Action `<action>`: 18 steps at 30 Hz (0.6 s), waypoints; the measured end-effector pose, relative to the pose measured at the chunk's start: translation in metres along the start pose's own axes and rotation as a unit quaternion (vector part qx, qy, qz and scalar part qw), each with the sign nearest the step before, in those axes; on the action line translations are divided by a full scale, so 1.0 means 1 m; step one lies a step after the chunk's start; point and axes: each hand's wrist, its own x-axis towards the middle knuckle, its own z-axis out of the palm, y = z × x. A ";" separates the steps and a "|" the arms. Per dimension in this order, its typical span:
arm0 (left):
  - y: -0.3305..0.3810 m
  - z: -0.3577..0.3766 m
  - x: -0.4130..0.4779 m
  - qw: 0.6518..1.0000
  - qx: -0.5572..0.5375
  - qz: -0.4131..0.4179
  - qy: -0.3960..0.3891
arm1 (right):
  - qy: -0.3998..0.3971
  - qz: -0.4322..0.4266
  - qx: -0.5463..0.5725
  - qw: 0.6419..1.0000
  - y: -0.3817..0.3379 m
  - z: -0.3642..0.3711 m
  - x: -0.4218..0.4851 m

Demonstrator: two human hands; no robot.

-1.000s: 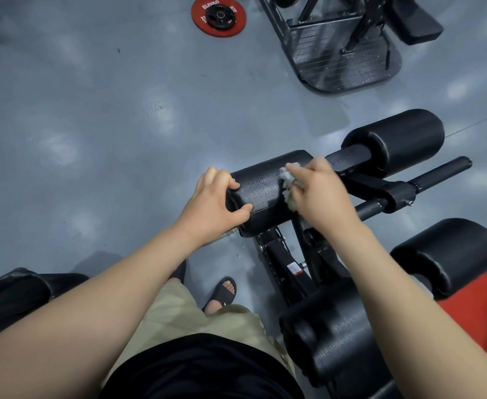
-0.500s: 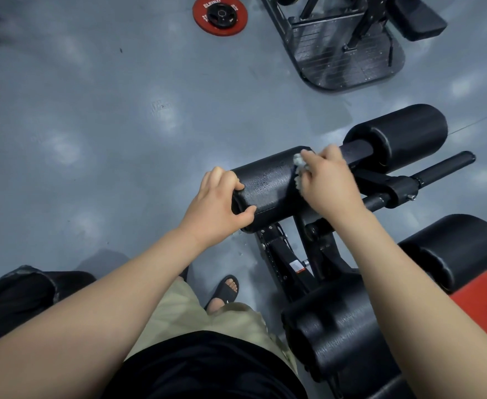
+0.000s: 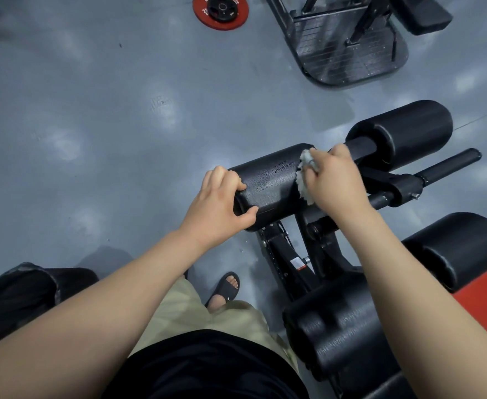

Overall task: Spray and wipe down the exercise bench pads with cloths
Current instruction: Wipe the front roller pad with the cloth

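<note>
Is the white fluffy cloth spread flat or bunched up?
Bunched up: the white fluffy cloth is a crumpled wad gripped by the right hand against the black cylindrical pad.

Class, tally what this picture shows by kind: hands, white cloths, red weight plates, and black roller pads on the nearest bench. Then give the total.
Hands: 2, left hand and right hand
White cloths: 1
Red weight plates: 1
Black roller pads: 4
Total: 8

The roller pad [image 3: 268, 185] is black with a pebbled grain (its neighbours match). The cloth [image 3: 304, 182] is off-white, the floor [image 3: 92, 110] blue-grey with pale blotches, the weight plate [image 3: 205, 18] red with a black hub, the shorts [image 3: 179, 312] khaki.
</note>
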 end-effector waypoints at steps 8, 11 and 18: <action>-0.001 0.000 0.000 1.000 0.004 -0.003 -0.005 | -0.045 -0.131 0.039 0.990 -0.040 0.016 -0.014; 0.000 -0.001 0.001 1.000 0.003 0.000 -0.007 | -0.027 -0.083 0.017 0.996 -0.024 0.011 0.001; -0.001 -0.001 -0.001 1.000 0.011 -0.001 -0.006 | -0.008 -0.024 -0.045 0.999 -0.036 0.027 0.016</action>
